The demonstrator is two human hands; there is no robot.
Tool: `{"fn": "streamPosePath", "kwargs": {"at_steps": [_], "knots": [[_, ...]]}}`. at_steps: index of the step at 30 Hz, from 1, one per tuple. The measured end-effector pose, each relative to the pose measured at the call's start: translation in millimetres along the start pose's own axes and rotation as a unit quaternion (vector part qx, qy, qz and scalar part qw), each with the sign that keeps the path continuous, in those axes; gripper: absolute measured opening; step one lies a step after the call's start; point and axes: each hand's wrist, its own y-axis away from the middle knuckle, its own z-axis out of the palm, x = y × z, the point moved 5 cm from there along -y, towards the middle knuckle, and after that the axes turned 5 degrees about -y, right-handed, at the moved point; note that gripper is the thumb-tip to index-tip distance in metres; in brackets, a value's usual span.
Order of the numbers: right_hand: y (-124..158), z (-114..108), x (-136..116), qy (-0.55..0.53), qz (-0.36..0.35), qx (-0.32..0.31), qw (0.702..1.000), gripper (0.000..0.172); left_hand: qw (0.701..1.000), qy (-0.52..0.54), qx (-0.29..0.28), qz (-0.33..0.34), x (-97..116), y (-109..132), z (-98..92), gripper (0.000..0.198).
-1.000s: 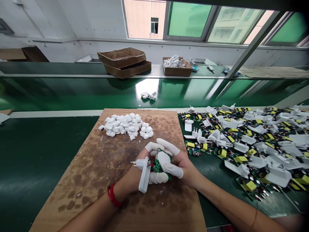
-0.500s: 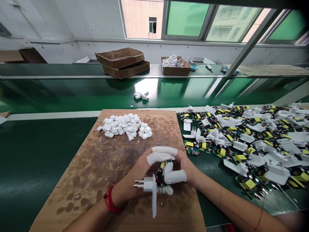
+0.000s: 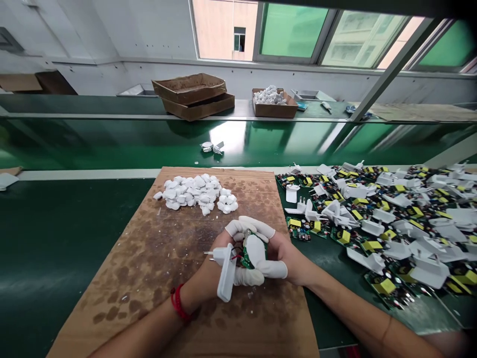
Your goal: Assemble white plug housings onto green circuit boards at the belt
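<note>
Between my two hands is a small green circuit board (image 3: 246, 258), its underside turned up, with a flat white soft-looking piece (image 3: 255, 250) lying on it. My left hand (image 3: 238, 229) is closed around the board's left side, with white finger cots on the fingers and thumb. From the other side my right hand (image 3: 280, 248) grips the board, its covered thumb at the lower edge of the white piece. A white plug housing (image 3: 225, 273) with two pins hangs from the board by thin wires, beside my left wrist. A pile of white soft-looking lumps (image 3: 194, 190) sits farther back.
Brown stained cardboard (image 3: 149, 258) lies under my hands on the green bench (image 3: 67, 228). Many circuit boards with white plug housings (image 3: 372, 214) crowd the right side. On the shelf stand stacked cardboard trays (image 3: 192, 94) and a box of white pieces (image 3: 274, 109).
The board has turned over in my hands, from its component side to its green underside with the white piece facing up. The plug housing has swung up and left.
</note>
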Motion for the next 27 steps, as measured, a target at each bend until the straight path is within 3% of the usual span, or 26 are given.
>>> {"fn": "streamPosePath", "kwargs": {"at_steps": [4, 9, 11, 13, 16, 18, 21, 25, 27], "knots": [[0, -1, -2, 0.018, 0.005, -0.058, 0.998, 0.076, 0.988, -0.151, -0.003, 0.043, 10, 4, 0.5, 0.064], [3, -7, -6, 0.034, 0.004, -0.102, 0.994, 0.073, 0.932, -0.312, 0.037, 0.183, 17, 11, 1.7, 0.046], [4, -15, -7, 0.036, -0.014, -0.077, 0.996, 0.067, 0.892, -0.371, 0.062, 0.249, 21, 16, 4.3, 0.038], [4, -28, -11, 0.073, -0.041, -0.016, 0.996, 0.054, 0.833, -0.437, 0.078, 0.329, 24, 24, 9.7, 0.032], [0, -43, -17, 0.213, -0.070, 0.087, 0.971, 0.035, 0.745, -0.530, 0.050, 0.401, 20, 32, 20.3, 0.036], [-8, -44, -20, 0.328, -0.072, 0.121, 0.934, 0.030, 0.705, -0.584, -0.001, 0.402, 14, 33, 26.2, 0.034], [-28, -25, -23, 0.509, -0.096, 0.096, 0.850, 0.030, 0.671, -0.634, -0.069, 0.377, 7, 30, 29.5, 0.030], [-68, 3, -29, 0.709, -0.119, 0.085, 0.690, 0.033, 0.660, -0.651, -0.109, 0.360, 7, 28, 28.1, 0.034], [-90, 4, -31, 0.749, -0.075, 0.118, 0.648, 0.029, 0.661, -0.653, -0.114, 0.351, 7, 27, 26.2, 0.041]]}}
